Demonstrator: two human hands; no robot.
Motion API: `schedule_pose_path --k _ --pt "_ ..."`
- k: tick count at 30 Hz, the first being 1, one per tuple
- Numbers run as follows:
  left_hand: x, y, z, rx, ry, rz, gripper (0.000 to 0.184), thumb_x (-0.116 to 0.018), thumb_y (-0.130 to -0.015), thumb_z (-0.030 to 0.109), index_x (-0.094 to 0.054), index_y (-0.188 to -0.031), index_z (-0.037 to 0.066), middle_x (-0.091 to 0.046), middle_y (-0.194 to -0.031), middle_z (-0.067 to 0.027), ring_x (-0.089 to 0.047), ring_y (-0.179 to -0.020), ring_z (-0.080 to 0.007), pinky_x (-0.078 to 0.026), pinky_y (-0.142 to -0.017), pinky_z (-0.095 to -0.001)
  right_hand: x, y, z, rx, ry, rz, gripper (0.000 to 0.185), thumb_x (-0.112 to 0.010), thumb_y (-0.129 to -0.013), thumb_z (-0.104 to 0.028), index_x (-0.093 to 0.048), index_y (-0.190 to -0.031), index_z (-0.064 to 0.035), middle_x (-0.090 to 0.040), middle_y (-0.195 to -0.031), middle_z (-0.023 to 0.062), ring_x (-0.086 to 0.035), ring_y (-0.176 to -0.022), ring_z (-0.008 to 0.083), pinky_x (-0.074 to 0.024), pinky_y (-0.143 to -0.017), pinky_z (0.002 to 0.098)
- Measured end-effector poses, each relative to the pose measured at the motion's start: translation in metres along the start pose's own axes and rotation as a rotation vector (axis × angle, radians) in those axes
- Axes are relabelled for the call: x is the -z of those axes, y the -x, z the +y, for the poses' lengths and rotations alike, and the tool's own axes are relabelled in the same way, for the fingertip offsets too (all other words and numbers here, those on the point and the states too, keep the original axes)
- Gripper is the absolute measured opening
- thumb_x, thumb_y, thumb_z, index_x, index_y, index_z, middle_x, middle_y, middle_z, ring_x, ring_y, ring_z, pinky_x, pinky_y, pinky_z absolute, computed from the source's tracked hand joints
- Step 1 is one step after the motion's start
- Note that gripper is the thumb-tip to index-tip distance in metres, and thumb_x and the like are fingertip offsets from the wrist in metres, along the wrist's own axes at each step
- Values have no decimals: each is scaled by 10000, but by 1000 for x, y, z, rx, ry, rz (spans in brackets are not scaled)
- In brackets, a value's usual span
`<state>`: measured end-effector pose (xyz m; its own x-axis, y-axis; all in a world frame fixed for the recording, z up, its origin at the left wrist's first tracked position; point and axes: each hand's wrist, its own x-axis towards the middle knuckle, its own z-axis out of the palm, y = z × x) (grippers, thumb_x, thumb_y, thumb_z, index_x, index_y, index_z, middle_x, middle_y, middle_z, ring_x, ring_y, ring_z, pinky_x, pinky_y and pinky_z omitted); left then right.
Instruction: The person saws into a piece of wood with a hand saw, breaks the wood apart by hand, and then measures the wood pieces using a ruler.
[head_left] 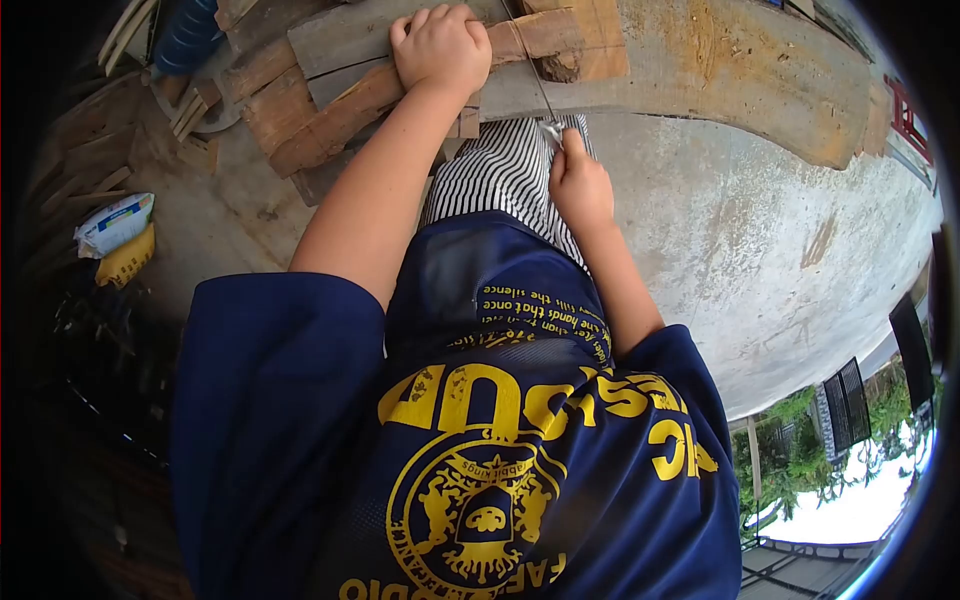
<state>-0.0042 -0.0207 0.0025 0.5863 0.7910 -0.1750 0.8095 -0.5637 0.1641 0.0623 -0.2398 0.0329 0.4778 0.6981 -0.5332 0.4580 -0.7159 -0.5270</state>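
Observation:
My left hand point(440, 48) presses down on a rough, bark-edged piece of wood point(360, 105), its fingers curled over it. That piece lies across a larger plank at the top of the view. Lower and to the right, my right hand point(582, 185) is closed around the grip of a thin-bladed saw point(553, 128). Bright metal shows just above the fist. From there the narrow dark blade runs up across the wood, beside a dark knot point(560, 66); its far end is out of view.
A long curved plank point(740, 75) reaches right over the concrete floor point(720, 230). Stacked boards and offcuts point(190, 120) lie at the left, near a blue plastic container point(187, 38). White and yellow bags point(118, 235) rest farther left. Red metal bars point(907, 120) stand at the right edge.

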Motion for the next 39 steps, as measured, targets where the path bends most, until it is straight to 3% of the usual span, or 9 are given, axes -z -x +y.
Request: schedule_pose_path --k 5,7,9,15,24,27,29,34,39 --pt "1 2 0 -10 5 74 319 -364 -853 216 -671 -887 135 -663 -951 -6 -570 -967 -173 -302 -972 -368 5 31 32 -21 64 -15 157 -513 -852 -137 -473 -994 -84 -608 -683 192 -611 -614 375 -481 -537 481" --pt "19 -9 9 57 89 -57 205 -459 -831 212 -610 -865 77 -626 -970 -102 -544 -1011 -255 -355 -930 -430 0 15 39 46 110 -75 180 -524 -846 -136 -476 -1009 -79 -602 -671 192 -613 -610 367 -482 -524 470" --pt "17 -11 10 45 94 -4 203 -458 -830 202 -618 -822 77 -633 -935 -98 -554 -982 -251 -356 -926 -415 -4 17 31 83 128 -110 190 -521 -852 -137 -477 -1022 -62 -597 -647 200 -608 -594 374 -483 -522 472" --pt "15 -8 10 36 83 45 211 -454 -831 187 -630 -814 73 -643 -916 -97 -561 -961 -250 -356 -922 -402 12 39 -4 -132 -13 -73 134 -484 -901 -167 -477 -991 -68 -582 -622 244 -596 -586 416 -466 -527 516" --pt "10 -6 12 37 1 24 256 -412 -848 200 -634 -836 72 -647 -947 -96 -559 -978 -250 -349 -933 -404 0 -59 -32 62 7 70 185 -440 -933 -242 -484 -994 -73 -621 -692 229 -614 -649 418 -488 -568 513" --pt "12 -6 11 44 11 22 266 -402 -849 201 -635 -835 73 -647 -963 -101 -558 -988 -250 -347 -935 -405 8 -7 -14 -82 -54 -20 168 -444 -924 -205 -491 -1007 -67 -604 -737 274 -585 -705 465 -460 -637 545" --pt "13 -10 14 56 23 14 267 -401 -848 200 -636 -833 75 -646 -973 -104 -557 -994 -249 -346 -937 -405 2 34 18 -69 -35 -32 169 -477 -903 -199 -513 -1005 -69 -619 -684 227 -620 -654 408 -496 -579 511" --pt "7 -8 9 20 -30 78 262 -411 -842 205 -642 -821 85 -658 -933 -98 -572 -966 -248 -362 -914 -408 1 -5 2 -32 -7 38 232 -483 -893 -195 -521 -1086 -72 -621 -696 237 -624 -661 406 -497 -584 515" --pt "11 -9 8 38 -18 34 268 -410 -847 210 -644 -824 82 -661 -924 -98 -575 -955 -255 -363 -911 -408 1 -68 -50 39 17 142 191 -447 -916 -219 -507 -984 -51 -628 -722 242 -623 -680 419 -504 -602 503"
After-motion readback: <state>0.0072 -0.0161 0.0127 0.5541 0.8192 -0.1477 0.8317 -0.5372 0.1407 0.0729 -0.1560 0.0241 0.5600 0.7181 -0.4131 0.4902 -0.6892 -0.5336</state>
